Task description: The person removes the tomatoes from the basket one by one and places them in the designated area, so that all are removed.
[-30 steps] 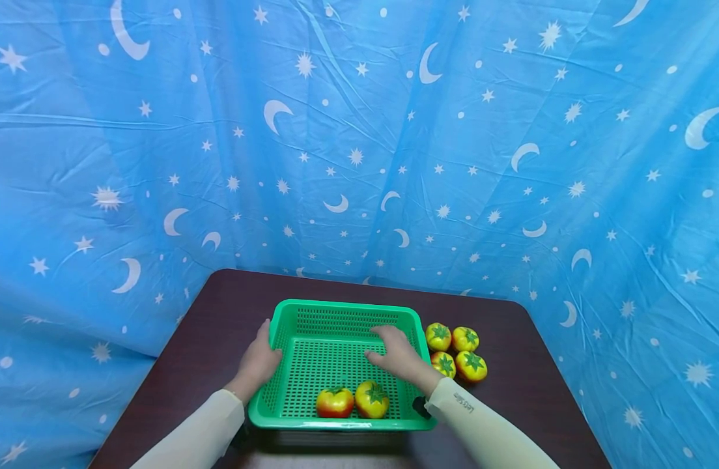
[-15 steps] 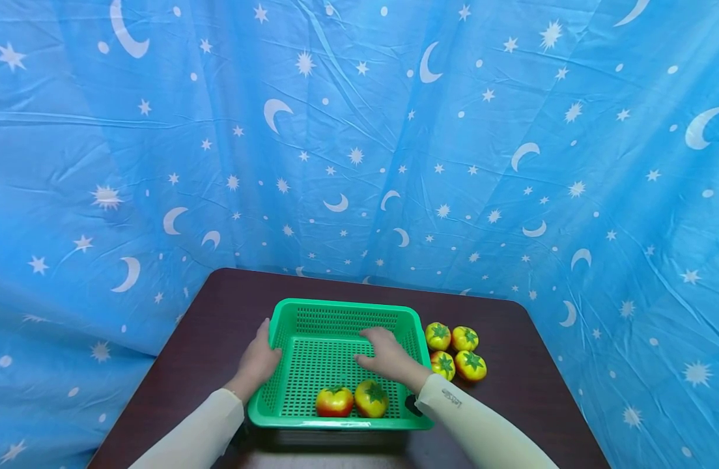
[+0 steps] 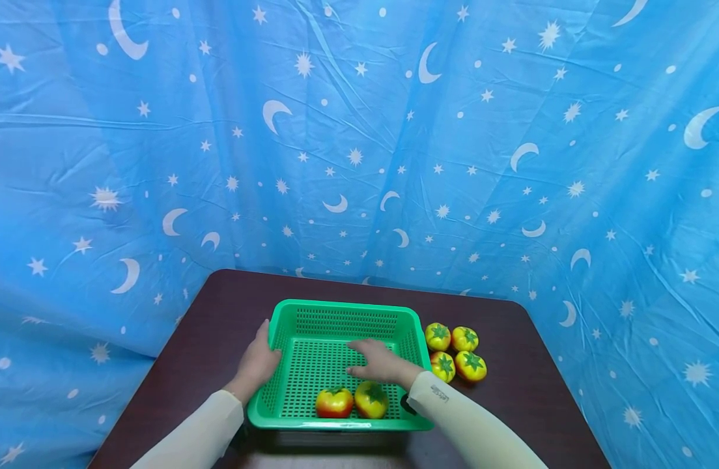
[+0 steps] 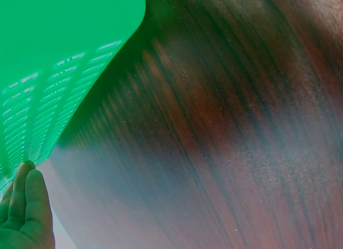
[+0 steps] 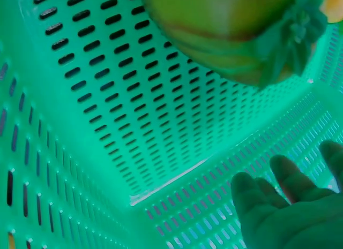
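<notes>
A green plastic basket (image 3: 336, 424) with slotted walls sits on the table. My left hand (image 3: 258, 359) holds its left side, thumb over the rim; in the left wrist view the fingers (image 4: 36, 198) lie along the outer wall. Inside, near the front wall, are two yellow-and-red tomatoes with green leafy tops: a left tomato (image 3: 335, 403) and a right tomato (image 3: 372, 399). My right hand (image 3: 380, 362) hovers inside the basket just beyond the right tomato, fingers apart and holding nothing. The right wrist view shows the right tomato (image 5: 225, 29) apart from those fingers (image 5: 292, 179).
Several similar tomatoes (image 3: 470, 366) lie grouped on the dark brown table (image 3: 529, 404), close to the basket's right side. A blue curtain (image 3: 359, 195) with moons and stars hangs behind the table and along both sides.
My right hand has moved left and slightly nearer to me inside the basket, toward the two tomatoes. My left hand, the basket and all the tomatoes have stayed in place.
</notes>
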`<state>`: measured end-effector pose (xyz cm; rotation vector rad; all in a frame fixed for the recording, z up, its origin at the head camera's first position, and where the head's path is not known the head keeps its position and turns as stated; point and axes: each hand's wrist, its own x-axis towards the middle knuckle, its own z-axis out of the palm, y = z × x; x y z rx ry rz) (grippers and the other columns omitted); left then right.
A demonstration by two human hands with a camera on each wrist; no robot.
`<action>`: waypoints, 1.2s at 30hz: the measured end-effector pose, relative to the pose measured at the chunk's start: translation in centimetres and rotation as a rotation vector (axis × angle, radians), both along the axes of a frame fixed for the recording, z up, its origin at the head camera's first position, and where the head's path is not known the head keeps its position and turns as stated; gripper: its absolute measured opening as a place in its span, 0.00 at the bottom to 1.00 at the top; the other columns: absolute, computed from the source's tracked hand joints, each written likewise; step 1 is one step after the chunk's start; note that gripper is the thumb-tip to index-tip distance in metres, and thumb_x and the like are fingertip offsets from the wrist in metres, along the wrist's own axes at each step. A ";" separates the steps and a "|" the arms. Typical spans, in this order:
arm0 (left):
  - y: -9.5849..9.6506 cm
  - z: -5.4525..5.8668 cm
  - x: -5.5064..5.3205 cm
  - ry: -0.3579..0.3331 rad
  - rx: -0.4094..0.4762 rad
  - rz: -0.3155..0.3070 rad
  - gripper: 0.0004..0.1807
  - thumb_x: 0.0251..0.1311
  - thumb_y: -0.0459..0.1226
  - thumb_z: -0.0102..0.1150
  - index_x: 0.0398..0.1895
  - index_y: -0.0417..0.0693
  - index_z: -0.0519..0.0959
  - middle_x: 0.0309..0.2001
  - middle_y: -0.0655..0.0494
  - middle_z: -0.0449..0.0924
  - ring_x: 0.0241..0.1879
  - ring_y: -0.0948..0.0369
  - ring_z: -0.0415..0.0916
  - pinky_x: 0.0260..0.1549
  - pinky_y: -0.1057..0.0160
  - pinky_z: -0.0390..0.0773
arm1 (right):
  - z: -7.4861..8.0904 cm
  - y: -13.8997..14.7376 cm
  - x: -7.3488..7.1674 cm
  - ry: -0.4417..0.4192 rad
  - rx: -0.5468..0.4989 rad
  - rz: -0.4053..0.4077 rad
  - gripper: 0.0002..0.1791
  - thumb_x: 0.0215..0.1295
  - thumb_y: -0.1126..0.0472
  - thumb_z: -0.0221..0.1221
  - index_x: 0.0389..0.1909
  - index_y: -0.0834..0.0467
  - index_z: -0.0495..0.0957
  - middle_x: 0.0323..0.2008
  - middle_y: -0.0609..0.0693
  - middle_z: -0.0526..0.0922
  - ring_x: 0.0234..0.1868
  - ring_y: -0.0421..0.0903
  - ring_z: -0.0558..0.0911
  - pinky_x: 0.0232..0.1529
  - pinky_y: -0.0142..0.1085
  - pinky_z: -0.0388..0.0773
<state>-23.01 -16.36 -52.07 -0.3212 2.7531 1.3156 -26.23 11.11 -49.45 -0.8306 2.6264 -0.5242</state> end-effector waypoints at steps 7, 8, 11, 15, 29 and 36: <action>0.0 0.0 0.0 0.008 -0.002 0.001 0.42 0.64 0.33 0.45 0.75 0.43 0.33 0.69 0.31 0.53 0.64 0.37 0.61 0.54 0.38 0.69 | -0.5 -0.4 0.0 -0.015 0.048 0.086 0.33 0.65 0.44 0.55 0.69 0.50 0.63 0.68 0.48 0.66 0.70 0.53 0.62 0.66 0.52 0.63; 0.0 0.1 0.0 0.012 -0.003 0.000 0.42 0.64 0.33 0.45 0.75 0.43 0.33 0.69 0.30 0.53 0.64 0.37 0.62 0.54 0.38 0.69 | -0.6 -0.4 0.0 -0.015 0.058 0.099 0.32 0.65 0.44 0.55 0.69 0.48 0.63 0.68 0.47 0.66 0.70 0.52 0.62 0.66 0.52 0.63; 0.0 0.1 0.1 0.017 -0.009 -0.004 0.42 0.64 0.33 0.45 0.75 0.42 0.34 0.69 0.30 0.53 0.63 0.37 0.62 0.53 0.38 0.70 | -0.8 -0.6 0.3 -0.019 0.085 0.132 0.30 0.65 0.43 0.54 0.67 0.45 0.65 0.68 0.47 0.66 0.69 0.52 0.62 0.66 0.52 0.63; 0.0 0.2 0.0 0.023 -0.015 -0.006 0.42 0.64 0.33 0.45 0.75 0.42 0.35 0.68 0.29 0.55 0.62 0.37 0.64 0.51 0.39 0.71 | -1.1 -0.7 0.6 -0.045 0.108 0.159 0.27 0.66 0.43 0.52 0.66 0.42 0.67 0.68 0.48 0.66 0.70 0.53 0.61 0.66 0.54 0.63; 0.0 0.3 0.1 0.021 -0.025 -0.005 0.41 0.64 0.34 0.45 0.75 0.42 0.35 0.68 0.29 0.55 0.62 0.36 0.63 0.52 0.38 0.70 | -0.9 -1.3 0.5 -0.091 0.031 0.322 0.24 0.74 0.47 0.40 0.67 0.47 0.66 0.66 0.43 0.70 0.67 0.45 0.66 0.66 0.42 0.65; -0.1 0.2 0.1 0.003 -0.010 -0.002 0.42 0.64 0.34 0.45 0.75 0.43 0.34 0.68 0.30 0.56 0.59 0.38 0.67 0.47 0.42 0.74 | -0.4 -1.5 0.8 -0.121 -0.028 0.365 0.25 0.73 0.45 0.42 0.66 0.49 0.67 0.65 0.42 0.70 0.67 0.44 0.67 0.65 0.41 0.66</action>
